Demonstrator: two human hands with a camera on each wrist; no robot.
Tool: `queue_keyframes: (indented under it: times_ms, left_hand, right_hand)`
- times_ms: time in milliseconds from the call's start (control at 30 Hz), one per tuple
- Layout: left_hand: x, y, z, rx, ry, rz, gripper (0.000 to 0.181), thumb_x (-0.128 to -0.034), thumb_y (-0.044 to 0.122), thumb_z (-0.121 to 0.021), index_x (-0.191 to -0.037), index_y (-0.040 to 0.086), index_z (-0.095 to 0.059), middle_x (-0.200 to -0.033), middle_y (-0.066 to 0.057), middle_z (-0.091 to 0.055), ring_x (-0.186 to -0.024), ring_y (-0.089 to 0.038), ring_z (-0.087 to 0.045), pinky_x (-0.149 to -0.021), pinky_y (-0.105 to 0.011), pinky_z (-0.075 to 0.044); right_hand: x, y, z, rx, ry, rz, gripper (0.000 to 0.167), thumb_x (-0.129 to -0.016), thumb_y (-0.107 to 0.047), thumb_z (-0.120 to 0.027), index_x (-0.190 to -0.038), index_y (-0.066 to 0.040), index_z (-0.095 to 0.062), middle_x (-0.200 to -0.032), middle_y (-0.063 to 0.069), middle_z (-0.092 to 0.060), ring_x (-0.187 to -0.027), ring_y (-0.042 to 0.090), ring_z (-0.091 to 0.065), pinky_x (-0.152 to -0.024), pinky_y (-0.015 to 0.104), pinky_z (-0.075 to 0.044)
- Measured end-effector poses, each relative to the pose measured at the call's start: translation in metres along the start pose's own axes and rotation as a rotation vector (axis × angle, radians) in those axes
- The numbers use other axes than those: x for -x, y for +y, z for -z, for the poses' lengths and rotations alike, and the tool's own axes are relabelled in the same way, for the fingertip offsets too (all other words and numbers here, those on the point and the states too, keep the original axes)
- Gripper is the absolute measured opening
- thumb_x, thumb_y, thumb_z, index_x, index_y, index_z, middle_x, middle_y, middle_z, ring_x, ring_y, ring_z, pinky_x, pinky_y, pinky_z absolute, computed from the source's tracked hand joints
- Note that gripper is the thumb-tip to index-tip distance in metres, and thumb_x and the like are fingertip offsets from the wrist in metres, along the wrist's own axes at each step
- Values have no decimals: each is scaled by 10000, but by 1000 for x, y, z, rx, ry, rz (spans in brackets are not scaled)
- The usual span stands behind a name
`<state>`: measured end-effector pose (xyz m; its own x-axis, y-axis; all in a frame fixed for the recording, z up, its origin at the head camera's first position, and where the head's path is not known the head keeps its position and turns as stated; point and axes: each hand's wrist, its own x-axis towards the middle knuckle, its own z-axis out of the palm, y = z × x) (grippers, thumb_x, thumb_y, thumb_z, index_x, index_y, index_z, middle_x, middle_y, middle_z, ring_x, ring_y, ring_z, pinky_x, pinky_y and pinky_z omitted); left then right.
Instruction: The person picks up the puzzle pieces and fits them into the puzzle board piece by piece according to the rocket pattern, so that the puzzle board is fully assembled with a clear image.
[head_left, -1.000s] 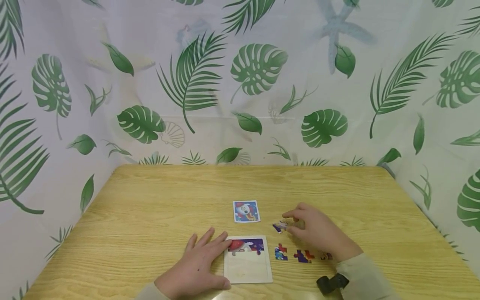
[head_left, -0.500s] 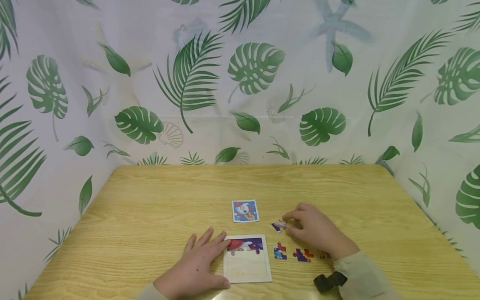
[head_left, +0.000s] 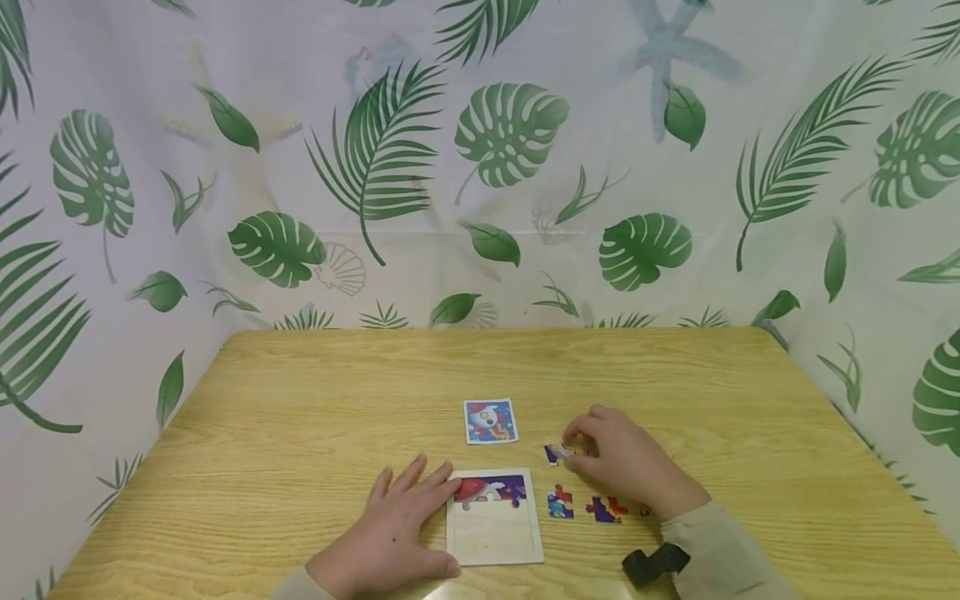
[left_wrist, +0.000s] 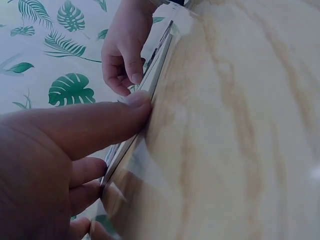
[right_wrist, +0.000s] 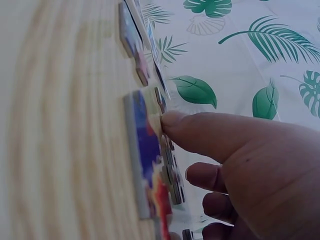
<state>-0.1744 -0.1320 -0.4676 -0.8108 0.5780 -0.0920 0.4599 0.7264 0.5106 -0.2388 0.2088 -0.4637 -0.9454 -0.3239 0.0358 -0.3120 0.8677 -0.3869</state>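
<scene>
My left hand [head_left: 397, 525] lies with fingers spread along the left side of a square wooden puzzle tray [head_left: 495, 537]. In the left wrist view its thumb [left_wrist: 115, 122] touches the tray's edge. Joined puzzle pieces [head_left: 491, 490] with a red and purple picture fill the tray's top row; bare wood shows below. To the upper right, my right hand [head_left: 630, 458] pinches a purple and white puzzle piece [head_left: 552, 454] between thumb and forefinger. The fingertips partly cover that piece.
Right of the tray lie a blue and red puzzle piece [head_left: 559, 503] and a purple and orange one [head_left: 604, 509]. Another piece [head_left: 645, 511] is mostly hidden under the right wrist. A square picture card [head_left: 491, 422] lies beyond the tray. Leaf-printed cloth [head_left: 420, 275] surrounds the wooden table.
My right thumb and forefinger have moved left onto the purple and white puzzle piece and closed on it. My left hand and the tray stay in place.
</scene>
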Motion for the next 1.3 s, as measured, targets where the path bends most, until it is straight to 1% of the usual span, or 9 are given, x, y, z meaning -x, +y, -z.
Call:
queue_keyframes:
  times_ms: [67,133,333,500,733,900,1067,1167,1300]
  left_hand:
    - [0,0,0,1,-2,0,943,-797,627,-742,-1562,181,-419,-1634,-27,-306,-1531,-358,-108,-1134,-702,1]
    - [0,1,0,1,-2,-1,945,-797,631,-738,-1564,182,-415,-1636,-25,-300,-1531,-358,-104,-1135,-700,6]
    - [0,1,1,-7,9,-10,947,-801,621,-739,-1568,175,-408,-1639,-23,-291,-1533,-353,-93,-1140,-689,9]
    - [1,2,2,-1,9,-13,946,-802,599,-752,-1564,153,-412,-1635,-46,-297,-1530,-365,-100,-1135,-697,2]
    - [1,1,1,10,4,-10,950,-799,611,-747,-1565,161,-411,-1637,-42,-295,-1531,-363,-97,-1133,-701,9]
    - [0,0,0,3,0,-10,956,-800,616,-745,-1569,161,-403,-1638,-39,-292,-1533,-358,-91,-1138,-691,11]
    - [0,0,0,2,1,-9,959,-796,616,-749,-1566,157,-408,-1638,-46,-292,-1531,-365,-94,-1134,-699,6]
    - [0,0,-1,-4,6,-6,963,-791,622,-748,-1565,158,-410,-1638,-44,-294,-1530,-368,-98,-1134,-700,0]
    - [0,0,0,-3,3,1,966,-791,636,-739,-1565,161,-410,-1639,-37,-291,-1530,-367,-94,-1134,-700,-1]
  right_hand:
    - [0,0,0,5,-5,6,183,-887,-307,-782,-1056,-247,-748,-874,-78,-509,-784,124,-471,-709,327,-435]
    - [0,0,0,5,-12,15,186,-900,-302,-771,-1076,-246,-756,-882,-82,-511,-783,122,-474,-716,332,-442]
    - [0,-3,2,-2,-7,23,139,-907,-281,-768,-1030,-221,-748,-881,-107,-533,-789,99,-497,-762,339,-484]
    - [-1,-6,0,2,-8,25,138,-895,-279,-776,-993,-193,-731,-841,-97,-517,-760,103,-482,-725,326,-461]
    - [0,-7,-2,-5,-3,29,126,-886,-287,-778,-955,-201,-716,-805,-86,-501,-734,107,-471,-684,321,-429]
    - [1,-10,-5,-19,13,47,137,-878,-301,-785,-954,-210,-717,-822,-104,-516,-748,94,-483,-705,320,-453]
    - [2,-23,-7,-30,15,85,121,-879,-296,-784,-955,-226,-721,-850,-133,-540,-782,63,-512,-754,330,-501]
    - [3,-36,-9,-2,9,126,116,-888,-310,-778,-950,-231,-720,-835,-142,-532,-767,58,-503,-734,315,-495]
    - [5,-54,-13,31,-14,172,118,-889,-328,-769,-941,-233,-723,-799,-134,-511,-729,64,-477,-687,284,-455]
